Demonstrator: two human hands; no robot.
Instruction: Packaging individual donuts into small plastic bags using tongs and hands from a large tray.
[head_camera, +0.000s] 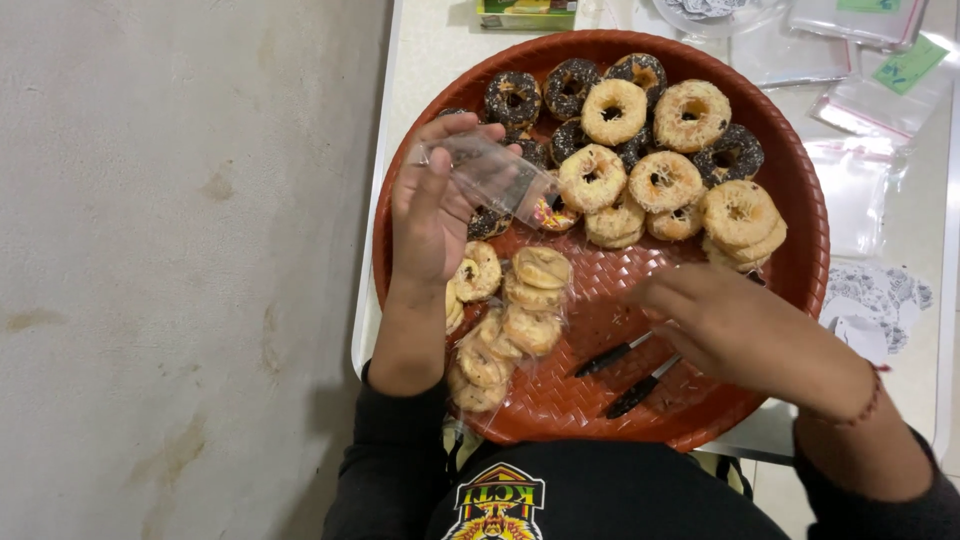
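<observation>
The head camera looks straight down on a round, reddish-brown woven plastic tray (800, 250) that rests on a white table (425, 60) and reaches out over the person's lap.

The left hand (432, 205) is raised over the left side of the tray, fingers closed on a small clear plastic bag (495, 172). The bag lies tilted, its open end at the hand and its far end pointing toward the middle of the tray, where it touches a doughnut with coloured sprinkles (552, 213).

The right hand (715, 320) hovers low over the tray's right half, palm down, fingers curled and reaching left. Whether it holds anything cannot be told; the fingertips are blurred. Just below it, two black-handled tongs or knives (625, 372) lie side by side on the bare weave.

The upper half of the tray carries a heap of small ring doughnuts: pale crumb-coated doughnuts (665, 180) in the middle and right, some stacked two or three high, and dark chocolate-coated doughnuts (513, 98) along the top rim and the left.

Below the left hand, at the tray's lower left edge, lie filled clear bags of pale doughnuts (520, 310), packed in short rows and touching one another.

On the table to the right of the tray lie empty clear zip bags (850, 190) and round printed paper labels (875, 300). A green box (525, 14) stands at the top edge. A grey concrete floor (180, 270) fills the left side.
</observation>
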